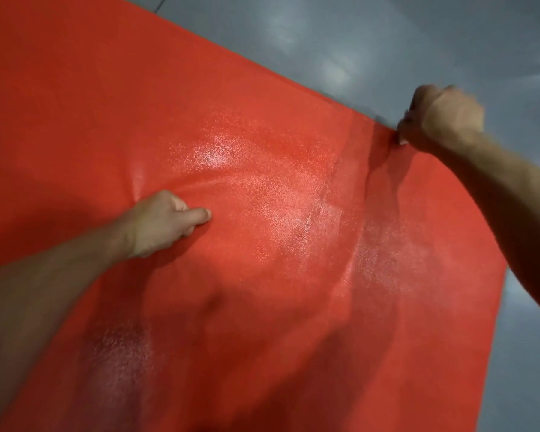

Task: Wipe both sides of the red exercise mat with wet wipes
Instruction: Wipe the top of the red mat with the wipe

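Note:
The red exercise mat point(262, 275) fills most of the view, its textured face shiny with damp patches and creased near the upper right. My right hand point(440, 120) grips the mat's far edge at the upper right, fingers curled round it, and folds run from that spot. A small white bit shows under that hand; I cannot tell whether it is a wipe. My left hand point(166, 222) lies on the middle of the mat with fingers curled and the thumb stretched out, pinching a ridge of the mat. No separate wet wipe is visible.
Grey glossy floor point(371, 42) lies beyond the mat's far edge and along its right side point(530, 353). A thin dark cable point(161, 3) shows at the top edge of the view.

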A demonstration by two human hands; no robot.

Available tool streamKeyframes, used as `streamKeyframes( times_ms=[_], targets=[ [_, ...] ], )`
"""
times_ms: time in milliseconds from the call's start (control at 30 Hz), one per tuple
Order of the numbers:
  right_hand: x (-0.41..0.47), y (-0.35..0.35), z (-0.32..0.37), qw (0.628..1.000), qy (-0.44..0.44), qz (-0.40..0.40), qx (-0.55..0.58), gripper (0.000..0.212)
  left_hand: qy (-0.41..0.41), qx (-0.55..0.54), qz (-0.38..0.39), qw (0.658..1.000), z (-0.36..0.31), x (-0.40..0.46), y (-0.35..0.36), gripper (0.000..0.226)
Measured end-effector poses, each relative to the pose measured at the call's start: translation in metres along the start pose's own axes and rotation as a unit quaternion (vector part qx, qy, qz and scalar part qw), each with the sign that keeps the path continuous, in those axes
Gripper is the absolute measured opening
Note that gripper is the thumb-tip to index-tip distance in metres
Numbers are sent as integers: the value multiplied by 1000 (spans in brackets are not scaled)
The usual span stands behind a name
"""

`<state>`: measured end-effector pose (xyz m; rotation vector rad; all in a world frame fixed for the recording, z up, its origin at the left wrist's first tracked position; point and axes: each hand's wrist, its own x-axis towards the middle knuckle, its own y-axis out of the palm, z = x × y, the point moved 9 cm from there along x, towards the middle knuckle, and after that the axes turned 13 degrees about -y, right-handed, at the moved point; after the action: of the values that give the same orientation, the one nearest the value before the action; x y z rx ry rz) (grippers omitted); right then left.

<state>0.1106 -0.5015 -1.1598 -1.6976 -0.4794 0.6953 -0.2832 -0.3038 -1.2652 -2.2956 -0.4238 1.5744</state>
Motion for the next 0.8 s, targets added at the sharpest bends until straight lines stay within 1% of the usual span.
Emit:
streamKeyframes(
  times_ms=[67, 100, 133, 200, 267, 300, 333, 400, 467, 500, 533, 567, 600, 633, 733, 767, 800],
  targets=[
    [-1, 16, 1, 995, 53, 72, 36, 48, 10, 16, -7, 1000, -3, -1, -2, 52],
    [2, 21, 7, 991, 67, 90, 77, 48, 14, 23, -12, 1000, -4, -3, -3, 52],
    [6, 21, 20, 986, 69, 93, 119, 40, 18, 27, -15, 999, -5, -4, -3, 52],
    [21, 19, 51, 971, 66, 69, 217, 18, 26, 31, -17, 999, -7, -6, -5, 52],
    [38, 21, 88, 940, 49, 64, 332, 14, 31, 33, -16, 999, -8, -7, -5, 52],
    [44, 21, 107, 924, 29, 81, 373, 14, 33, 32, -18, 999, -8, -7, -5, 52],
    [47, 17, 118, 916, 9, 93, 391, 14, 35, 33, -21, 999, -8, -7, -5, 51],
    [51, -1, 110, 924, -8, 93, 370, 15, 46, 28, -19, 998, -9, -6, -4, 52],
    [52, -24, 74, 957, 2, 70, 280, 17, 57, 14, -13, 998, -8, -6, -4, 55],
    [46, -28, 57, 973, 5, 91, 211, 15, 60, 10, -9, 998, -7, -5, -4, 57],
    [36, -24, 44, 980, 16, 139, 140, 14, 61, 9, -5, 998, -7, -4, -3, 58],
    [26, -13, 35, 976, 30, 191, 98, 13, 62, 10, -6, 998, -7, -3, -2, 60],
    [20, -1, 33, 970, 39, 219, 96, 15, 62, 11, -7, 998, -6, -2, -2, 62],
    [17, 8, 41, 965, 51, 221, 133, 16, 61, 11, -6, 998, -6, -2, -2, 64],
    [41, 18, 78, 945, 79, 122, 293, 20, 64, 10, -5, 998, -7, -2, -3, 61],
    [49, 20, 100, 934, 70, 106, 333, 16, 62, 14, -10, 998, -8, -2, -4, 58],
    [55, 20, 123, 924, 49, 107, 363, 10, 62, 20, -17, 998, -9, -3, -5, 56]
  ],
)
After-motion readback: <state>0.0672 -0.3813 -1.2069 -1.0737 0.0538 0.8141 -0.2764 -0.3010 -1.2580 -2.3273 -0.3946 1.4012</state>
